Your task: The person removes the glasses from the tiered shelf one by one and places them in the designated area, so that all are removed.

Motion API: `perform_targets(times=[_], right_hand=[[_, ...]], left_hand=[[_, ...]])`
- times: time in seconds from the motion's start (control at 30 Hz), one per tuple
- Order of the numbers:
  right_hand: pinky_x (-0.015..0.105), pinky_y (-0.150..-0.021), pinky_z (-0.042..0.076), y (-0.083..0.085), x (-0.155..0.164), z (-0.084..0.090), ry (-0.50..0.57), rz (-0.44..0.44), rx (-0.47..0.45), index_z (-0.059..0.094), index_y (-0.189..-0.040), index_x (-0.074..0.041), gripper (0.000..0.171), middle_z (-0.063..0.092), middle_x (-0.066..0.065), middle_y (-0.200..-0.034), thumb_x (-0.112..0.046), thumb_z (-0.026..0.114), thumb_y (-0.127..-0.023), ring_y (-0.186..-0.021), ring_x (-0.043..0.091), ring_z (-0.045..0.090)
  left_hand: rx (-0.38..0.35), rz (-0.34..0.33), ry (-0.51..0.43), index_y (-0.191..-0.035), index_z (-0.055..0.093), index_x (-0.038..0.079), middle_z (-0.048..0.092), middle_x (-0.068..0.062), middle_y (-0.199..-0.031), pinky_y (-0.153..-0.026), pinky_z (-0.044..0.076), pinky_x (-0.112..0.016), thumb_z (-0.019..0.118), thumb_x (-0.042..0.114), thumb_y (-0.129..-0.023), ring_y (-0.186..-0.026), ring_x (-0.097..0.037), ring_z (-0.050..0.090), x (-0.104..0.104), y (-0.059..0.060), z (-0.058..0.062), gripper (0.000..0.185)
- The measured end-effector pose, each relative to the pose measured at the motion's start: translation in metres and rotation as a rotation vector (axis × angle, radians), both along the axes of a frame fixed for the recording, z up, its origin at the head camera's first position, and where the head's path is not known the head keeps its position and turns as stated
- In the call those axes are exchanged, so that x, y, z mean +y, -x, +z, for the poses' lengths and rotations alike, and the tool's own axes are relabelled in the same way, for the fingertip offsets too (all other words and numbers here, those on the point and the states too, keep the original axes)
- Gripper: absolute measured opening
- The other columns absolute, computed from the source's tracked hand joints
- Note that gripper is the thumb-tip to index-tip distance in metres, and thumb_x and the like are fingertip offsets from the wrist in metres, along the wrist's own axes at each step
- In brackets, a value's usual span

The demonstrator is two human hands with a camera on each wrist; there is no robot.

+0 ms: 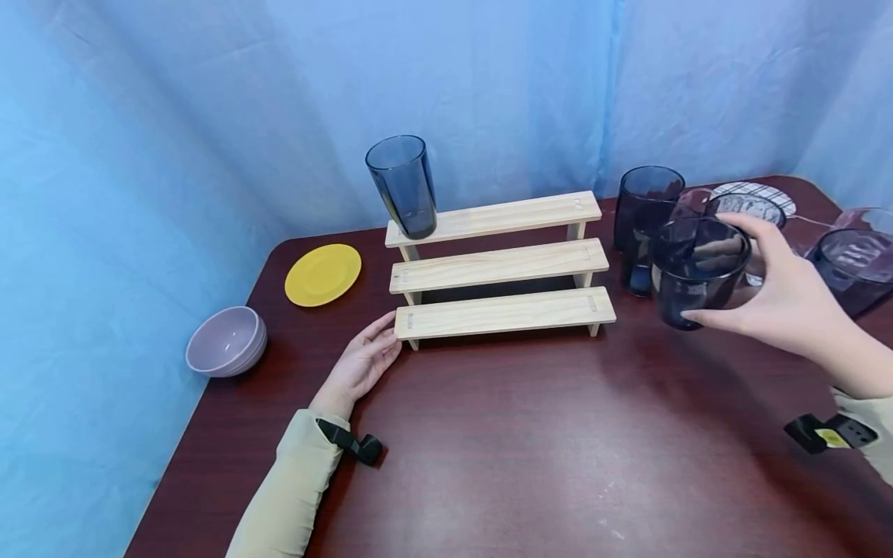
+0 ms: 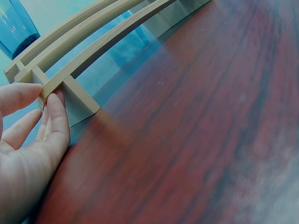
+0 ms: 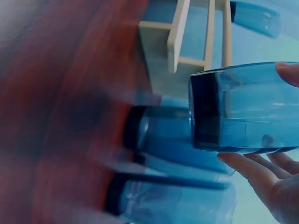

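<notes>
The right hand (image 1: 781, 298) holds a dark blue glass tumbler (image 1: 698, 271) in the air, above the dark red-brown surface (image 1: 530, 449) and to the right of the three-step wooden rack (image 1: 498, 267). Its fingers (image 3: 254, 170) are curled around the side of the tumbler, with the thumb on the near side and the other fingers on the far side near the rim; in the right wrist view the tumbler (image 3: 243, 107) lies almost sideways and its thick base points to the rack (image 3: 205, 42). The left hand (image 1: 363, 360) rests on the surface at the left end of the lowest step, and its fingers (image 2: 56, 116) are straight and relaxed, the tips touching the end of the wooden board (image 2: 60, 79). One tall blue glass (image 1: 405, 186) stands upright on the left end of the top step. Behind the held tumbler there is another dark tumbler (image 1: 642, 225) standing on the surface, and more glasses (image 1: 854, 263) are grouped at the right edge, near a plate with a checked pattern (image 1: 756, 192). A yellow plate (image 1: 323, 273) lies left of the rack, and a light purple bowl (image 1: 226, 341) stands near the left edge. I can read no writing or brand on any thing; a small yellow label on the black wrist device (image 1: 830, 434) is too small to read.
</notes>
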State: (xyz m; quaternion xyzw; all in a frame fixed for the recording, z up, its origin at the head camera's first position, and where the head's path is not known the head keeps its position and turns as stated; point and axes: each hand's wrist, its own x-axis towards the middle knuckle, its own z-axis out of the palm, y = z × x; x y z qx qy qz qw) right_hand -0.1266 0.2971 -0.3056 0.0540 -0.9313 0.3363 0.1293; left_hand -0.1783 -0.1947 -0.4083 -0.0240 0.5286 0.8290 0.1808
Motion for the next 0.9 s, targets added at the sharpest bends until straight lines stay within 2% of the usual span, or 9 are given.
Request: perform_targets(times=[0.1, 0.33, 0.4, 0.47, 0.53, 0.63, 0.73, 0.83, 0.9], right_hand=[[0.007, -0.048, 0.036, -0.004, 0.01, -0.008, -0.035, -0.035, -0.034, 0.02, -0.149, -0.017, 0.119, 0.051, 0.032, -0.117, -0.014, 0.092, -0.054, -0.065, -0.018, 0.047], [0.018, -0.046, 0.041, -0.009, 0.028, -0.025, -0.084, -0.096, -0.117, 0.013, -0.149, -0.01, 0.121, 0.053, 0.04, -0.105, -0.02, 0.092, -0.057, -0.056, -0.017, 0.041], [0.015, -0.046, 0.041, -0.01, 0.032, -0.028, -0.07, -0.1, -0.125, 0.012, -0.149, -0.008, 0.121, 0.052, 0.041, -0.106, -0.018, 0.091, -0.057, -0.057, -0.018, 0.041], [0.011, -0.046, 0.038, -0.011, 0.035, -0.032, -0.068, -0.108, -0.127, 0.011, -0.148, -0.007, 0.121, 0.05, 0.041, -0.109, -0.016, 0.091, -0.057, -0.061, 0.003, 0.06], [0.011, -0.047, 0.04, -0.01, 0.037, -0.035, -0.071, -0.122, -0.133, 0.01, -0.148, -0.007, 0.122, 0.049, 0.042, -0.113, -0.015, 0.091, -0.057, -0.079, 0.028, 0.068], [0.023, -0.05, 0.049, -0.008, 0.04, -0.04, -0.089, -0.146, -0.147, 0.008, -0.149, -0.008, 0.124, 0.046, 0.043, -0.118, -0.015, 0.091, -0.057, -0.103, 0.061, 0.048], [0.02, -0.052, 0.049, -0.008, 0.043, -0.043, -0.08, -0.156, -0.152, 0.007, -0.15, -0.01, 0.125, 0.046, 0.044, -0.118, -0.015, 0.091, -0.057, -0.104, 0.062, 0.046], [0.002, -0.05, 0.027, -0.009, 0.043, -0.043, -0.065, -0.156, -0.143, 0.008, -0.15, -0.012, 0.124, 0.048, 0.042, -0.116, -0.014, 0.091, -0.057, -0.104, 0.06, 0.047], [0.001, -0.049, 0.027, -0.01, 0.045, -0.044, -0.051, -0.153, -0.123, 0.011, -0.15, -0.013, 0.123, 0.05, 0.041, -0.112, -0.012, 0.091, -0.056, -0.09, 0.033, 0.066]], left_hand=[[-0.003, 0.002, 0.001, -0.15, 0.015, 0.001, 0.059, 0.003, -0.095, -0.08, 0.049, -0.017, 0.034, -0.01, -0.097, -0.085, -0.005, 0.059, 0.0, 0.001, -0.001, 0.057], [-0.007, 0.003, 0.008, -0.15, 0.015, 0.001, 0.059, 0.003, -0.095, -0.079, 0.048, -0.017, 0.033, -0.01, -0.097, -0.085, -0.004, 0.059, 0.0, 0.001, -0.001, 0.058], [-0.008, 0.004, 0.007, -0.15, 0.015, 0.001, 0.059, 0.003, -0.095, -0.079, 0.048, -0.017, 0.034, -0.01, -0.097, -0.085, -0.005, 0.059, -0.001, 0.001, 0.0, 0.058], [-0.008, 0.004, 0.005, -0.15, 0.015, 0.001, 0.06, 0.003, -0.095, -0.079, 0.048, -0.017, 0.034, -0.01, -0.097, -0.085, -0.005, 0.059, -0.001, 0.001, 0.001, 0.058], [-0.008, 0.005, 0.007, -0.15, 0.015, 0.001, 0.06, 0.003, -0.095, -0.079, 0.049, -0.017, 0.035, -0.01, -0.096, -0.085, -0.005, 0.059, -0.002, 0.001, 0.001, 0.059], [-0.012, 0.005, 0.012, -0.151, 0.015, 0.001, 0.059, 0.003, -0.095, -0.078, 0.049, -0.017, 0.035, -0.01, -0.097, -0.084, -0.004, 0.059, -0.002, 0.0, 0.002, 0.058], [-0.015, 0.005, 0.015, -0.151, 0.015, 0.002, 0.059, 0.003, -0.095, -0.078, 0.049, -0.017, 0.035, -0.009, -0.097, -0.084, -0.004, 0.059, -0.002, 0.0, 0.001, 0.058], [-0.016, 0.008, 0.015, -0.151, 0.016, 0.002, 0.059, 0.003, -0.096, -0.079, 0.049, -0.017, 0.035, -0.01, -0.097, -0.085, -0.005, 0.059, -0.001, 0.001, 0.0, 0.058], [-0.017, 0.008, 0.015, -0.151, 0.016, 0.002, 0.059, 0.003, -0.097, -0.079, 0.048, -0.017, 0.035, -0.01, -0.097, -0.085, -0.005, 0.059, 0.0, 0.001, 0.0, 0.058]])
